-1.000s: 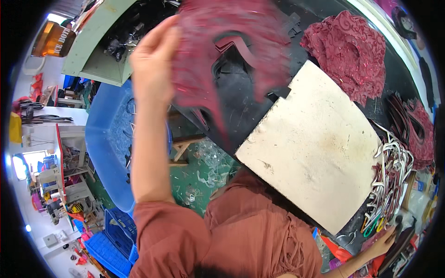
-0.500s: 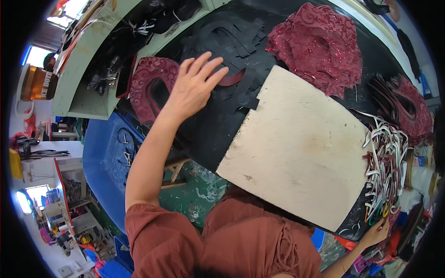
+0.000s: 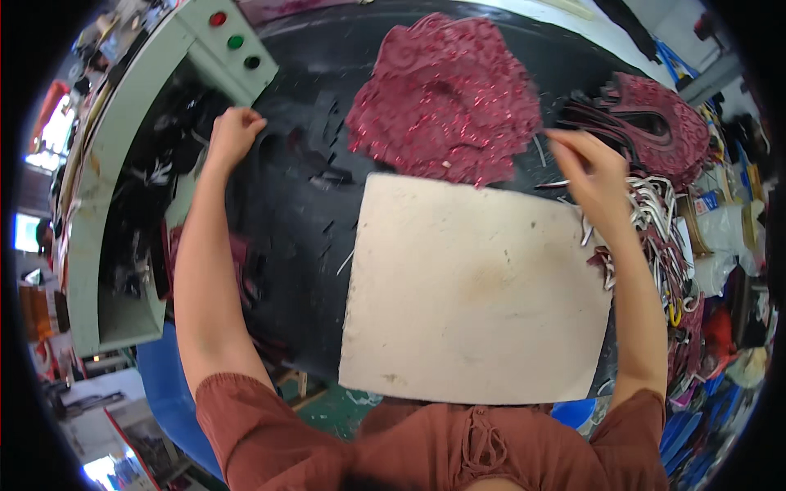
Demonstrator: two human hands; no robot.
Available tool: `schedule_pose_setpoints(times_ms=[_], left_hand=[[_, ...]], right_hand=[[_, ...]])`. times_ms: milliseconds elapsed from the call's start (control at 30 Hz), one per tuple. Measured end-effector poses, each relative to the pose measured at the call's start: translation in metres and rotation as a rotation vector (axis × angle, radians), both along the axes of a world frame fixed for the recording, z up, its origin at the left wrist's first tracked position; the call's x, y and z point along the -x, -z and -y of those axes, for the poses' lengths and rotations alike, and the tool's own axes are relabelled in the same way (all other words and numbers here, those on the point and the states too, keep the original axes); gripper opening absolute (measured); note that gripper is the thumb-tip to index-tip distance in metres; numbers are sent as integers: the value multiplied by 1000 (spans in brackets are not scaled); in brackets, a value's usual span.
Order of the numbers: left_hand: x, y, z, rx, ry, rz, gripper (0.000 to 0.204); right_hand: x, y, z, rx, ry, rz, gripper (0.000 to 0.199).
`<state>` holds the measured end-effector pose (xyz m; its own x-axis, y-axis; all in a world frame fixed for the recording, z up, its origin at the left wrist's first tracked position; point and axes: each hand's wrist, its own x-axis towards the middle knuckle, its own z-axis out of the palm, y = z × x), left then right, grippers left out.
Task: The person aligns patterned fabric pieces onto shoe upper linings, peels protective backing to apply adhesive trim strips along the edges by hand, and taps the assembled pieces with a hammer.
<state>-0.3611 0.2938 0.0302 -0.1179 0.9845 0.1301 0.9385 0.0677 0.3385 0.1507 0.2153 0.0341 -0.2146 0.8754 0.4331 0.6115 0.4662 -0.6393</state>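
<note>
Maroon glittery pile (image 3: pixel 446 98), between the hands (image 3: pixel 232 139) (image 3: pixel 602 176), nearer the right.

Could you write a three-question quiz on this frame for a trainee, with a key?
1. Which hand is nearer the large red pile?
2. True or false: the pale board sits lower in the picture than that pile.
3. On the grey-green housing, what colour is the middle button of three? A) red B) green C) black

Key: 1. The right hand; 2. True; 3. B.
</note>
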Motion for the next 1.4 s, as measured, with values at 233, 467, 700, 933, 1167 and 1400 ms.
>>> schedule_pose_setpoints(times_ms=[233,467,700,933,1167,1400], left_hand=[[-96,8,-10,-315,221,90,34],[-181,14,-19,-269,155,473,66],[-242,-71,69,-834,333,568,20],[-249,-98,133,-206,305,1514,29],[-315,14,190,20,389,709,28],[-359,-3,159,-80,607,687,30]], right_hand=[[116,22,-120,-355,265,333,31],[108,-4,-76,-664,44,-62,6],[35,4,74,-420,-84,2,9],[-110,8,134,-363,498,31,11],[-159,24,70,-270,399,402,20],[-146,-6,68,-245,338,265,13]])
